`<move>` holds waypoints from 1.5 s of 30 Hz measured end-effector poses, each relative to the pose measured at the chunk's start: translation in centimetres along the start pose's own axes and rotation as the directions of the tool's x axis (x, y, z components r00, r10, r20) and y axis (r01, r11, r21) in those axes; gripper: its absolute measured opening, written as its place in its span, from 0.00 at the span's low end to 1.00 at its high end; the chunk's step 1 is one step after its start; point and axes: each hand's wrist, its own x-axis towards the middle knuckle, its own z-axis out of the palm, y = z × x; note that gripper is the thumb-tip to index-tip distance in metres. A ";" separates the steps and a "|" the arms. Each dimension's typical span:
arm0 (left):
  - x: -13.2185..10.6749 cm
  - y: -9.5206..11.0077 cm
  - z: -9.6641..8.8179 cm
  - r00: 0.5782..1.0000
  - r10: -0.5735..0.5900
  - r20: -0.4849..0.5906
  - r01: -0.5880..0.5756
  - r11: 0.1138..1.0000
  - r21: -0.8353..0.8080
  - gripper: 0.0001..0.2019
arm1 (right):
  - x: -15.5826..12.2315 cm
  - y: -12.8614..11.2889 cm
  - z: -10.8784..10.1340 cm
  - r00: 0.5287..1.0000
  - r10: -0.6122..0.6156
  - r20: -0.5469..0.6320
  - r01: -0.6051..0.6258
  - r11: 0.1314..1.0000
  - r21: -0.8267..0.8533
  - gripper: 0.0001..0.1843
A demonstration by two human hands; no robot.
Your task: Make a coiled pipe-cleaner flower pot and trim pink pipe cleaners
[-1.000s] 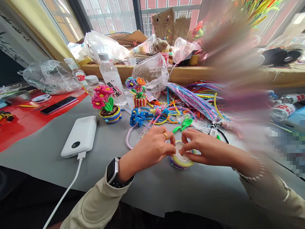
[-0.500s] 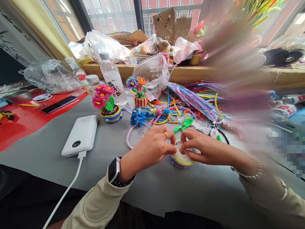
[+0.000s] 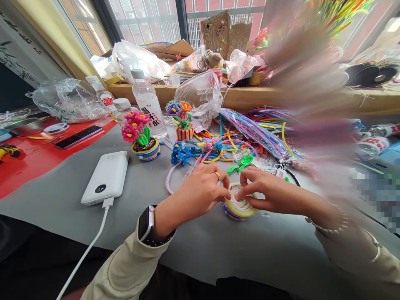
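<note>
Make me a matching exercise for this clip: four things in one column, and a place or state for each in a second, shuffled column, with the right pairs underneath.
Things
1. coiled pot
2. power bank
3. phone
4. watch

Places and states
A. lying on the red sheet
B. worn on the left wrist
C. white, with a cable plugged in
D. at the fingertips of the left hand and right hand

Pairs: 1-D, 2-C, 3-A, 4-B
</note>
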 end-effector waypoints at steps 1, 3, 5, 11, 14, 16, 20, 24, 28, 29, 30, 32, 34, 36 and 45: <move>0.0 0.0 -0.1 1.000 0.000 0.003 0.000 1.000 -0.005 0.08 | 0.0 0.0 0.0 1.000 0.017 -0.014 -0.017 1.000 0.013 0.12; 0.2 0.3 -0.3 1.000 0.012 0.007 -0.012 1.000 -0.015 0.10 | 0.0 0.2 0.0 0.998 0.050 -0.050 -0.048 0.999 0.022 0.11; 0.5 0.6 -0.2 0.999 0.038 0.024 -0.038 0.999 -0.026 0.12 | 0.2 0.4 0.3 0.996 0.056 -0.074 -0.056 0.998 0.003 0.09; 1.4 1.5 0.3 0.993 0.058 0.100 -0.056 0.998 -0.026 0.11 | 0.5 1.0 1.4 0.994 0.040 -0.102 -0.047 0.997 -0.063 0.09; 1.6 1.5 0.3 0.994 0.044 0.104 -0.042 0.999 -0.030 0.09 | 0.5 0.8 1.5 0.994 0.055 -0.096 -0.062 0.995 -0.078 0.08; 1.6 1.5 0.3 0.993 0.033 0.111 -0.030 0.999 -0.030 0.08 | 0.5 0.5 1.3 0.995 0.061 -0.084 -0.070 0.992 -0.108 0.08; 1.7 1.6 0.3 0.991 0.017 0.131 -0.014 1.000 -0.028 0.08 | 0.6 0.0 1.1 0.993 0.086 -0.076 -0.096 0.984 -0.151 0.09; 1.9 1.7 0.3 0.987 0.015 0.159 -0.015 1.000 0.000 0.10 | 0.6 -0.2 1.0 0.992 0.102 -0.079 -0.115 0.978 -0.174 0.09; 2.1 1.7 0.3 0.988 0.019 0.156 -0.025 0.999 0.033 0.10 | 0.6 -0.3 0.9 0.989 0.127 -0.075 -0.139 0.971 -0.195 0.09; 2.1 1.7 0.4 0.988 0.021 0.155 -0.027 0.999 0.041 0.10 | 0.6 -0.3 0.8 0.989 0.131 -0.075 -0.144 0.970 -0.198 0.10; 2.1 1.7 0.4 0.988 0.022 0.154 -0.030 0.998 0.047 0.10 | 0.5 -0.4 0.8 0.988 0.136 -0.077 -0.149 0.969 -0.198 0.10; 2.0 1.7 0.4 0.987 0.022 0.160 -0.030 0.998 0.052 0.09 | 0.5 -0.4 0.7 0.986 0.145 -0.082 -0.159 0.968 -0.195 0.10; 2.0 1.7 0.5 0.986 0.018 0.164 -0.028 0.998 0.055 0.09 | 0.6 -0.5 0.8 0.983 0.156 -0.095 -0.172 0.966 -0.191 0.10; 2.1 1.8 0.6 0.987 0.013 0.160 -0.024 0.998 0.064 0.08 | 0.8 -0.6 0.9 0.980 0.163 -0.111 -0.182 0.965 -0.188 0.10; 2.2 2.0 0.7 0.989 -0.011 0.150 0.009 1.000 0.020 0.12 | -3.5 4.2 -1.7 0.858 0.300 -0.417 -0.322 0.947 0.017 0.18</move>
